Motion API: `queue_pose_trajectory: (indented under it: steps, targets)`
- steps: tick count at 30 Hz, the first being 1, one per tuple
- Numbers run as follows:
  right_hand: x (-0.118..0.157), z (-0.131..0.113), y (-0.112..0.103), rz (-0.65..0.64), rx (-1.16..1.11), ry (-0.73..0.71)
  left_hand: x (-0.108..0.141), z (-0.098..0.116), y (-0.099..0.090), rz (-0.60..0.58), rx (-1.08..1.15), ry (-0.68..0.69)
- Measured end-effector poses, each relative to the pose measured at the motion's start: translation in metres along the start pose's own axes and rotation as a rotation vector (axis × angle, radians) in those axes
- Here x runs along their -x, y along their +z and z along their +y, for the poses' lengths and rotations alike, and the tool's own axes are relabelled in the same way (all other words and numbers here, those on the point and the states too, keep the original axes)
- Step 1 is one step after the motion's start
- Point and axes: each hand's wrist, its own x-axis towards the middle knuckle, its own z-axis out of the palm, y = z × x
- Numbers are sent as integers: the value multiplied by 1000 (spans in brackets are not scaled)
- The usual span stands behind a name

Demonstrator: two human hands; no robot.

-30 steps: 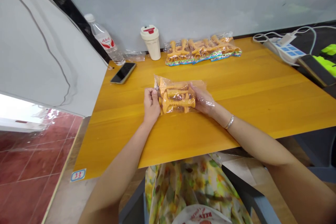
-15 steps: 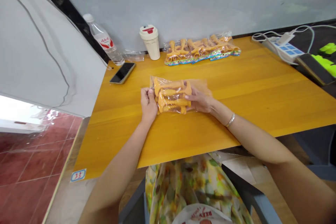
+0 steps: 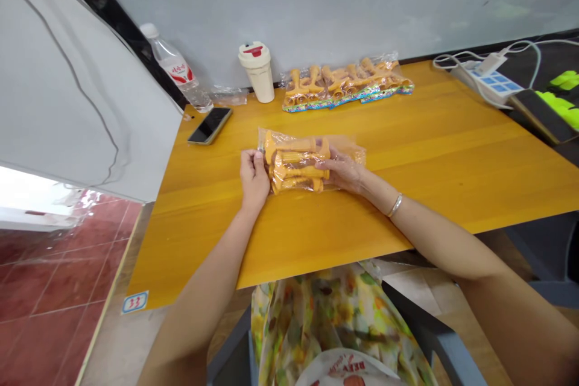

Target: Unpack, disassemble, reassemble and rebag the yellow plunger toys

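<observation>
Between my hands, just over the yellow wooden table (image 3: 312, 229), is a clear plastic bag (image 3: 296, 160) with several orange plastic horn-shaped pieces in it. My left hand (image 3: 254, 178) pinches the bag's left end between thumb and fingers. The right end is gripped by my right hand (image 3: 341, 169), its thumb in front and the other fingers mostly hidden behind the bag. Loose film of the bag spreads out to the right past that hand. Whether the bag's end is sealed I cannot tell.
At the back lie several similar packed bags (image 3: 346, 83) with colourful cards. A white cup (image 3: 257, 72), a water bottle (image 3: 181, 69) and a phone (image 3: 210, 125) stand or lie at the back left. A power strip (image 3: 495, 81) with white cables sits at the right.
Both hands keep hold of the bag in nearly the same place. The orange pieces and my right hand have shifted very slightly.
</observation>
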Motion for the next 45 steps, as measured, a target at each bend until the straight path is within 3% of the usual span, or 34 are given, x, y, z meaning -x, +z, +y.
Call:
queue_pose_trajectory:
  steps: [8,20,45]
  targets:
    - [-4,0,-7,48,-45,25,-8,2,-5,58,16,48]
    - [-8,0,-18,-31,-57,35,-24,-12,-17,173,95,53]
    - [-11,5,-20,-1,10,45,-19,-12,-10,121,104,39]
